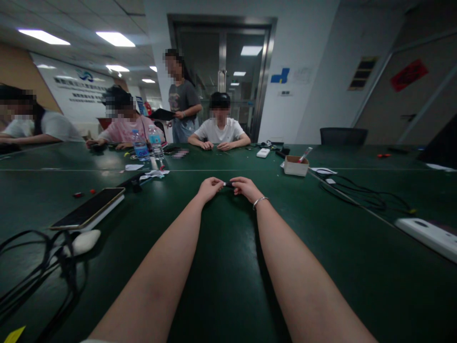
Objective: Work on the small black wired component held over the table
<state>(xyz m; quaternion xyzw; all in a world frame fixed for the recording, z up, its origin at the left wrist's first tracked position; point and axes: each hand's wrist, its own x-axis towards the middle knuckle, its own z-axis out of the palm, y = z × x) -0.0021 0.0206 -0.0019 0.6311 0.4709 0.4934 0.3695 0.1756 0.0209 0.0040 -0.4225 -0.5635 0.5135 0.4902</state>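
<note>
Left hand (210,189) and right hand (247,189) meet at the middle of a green counter (228,281), fingertips pinching opposite ends of a small dark object (229,185) with a silvery left tip; from where I stand, its exact kind is too small to tell. A silver bracelet (260,203) circles the right wrist. To the left lie a phone (89,209) and, nearer, looped black cables (35,274); two water bottles (156,142) stand farther off. At far right of the hands sits an open carton (296,167), with a white power strip (428,237) nearer. Across the counter, a seated person in a white shirt (228,129) rests both forearms on the edge, while another in gray (183,102) stands behind, holding a dark, flat item (162,115).
</note>
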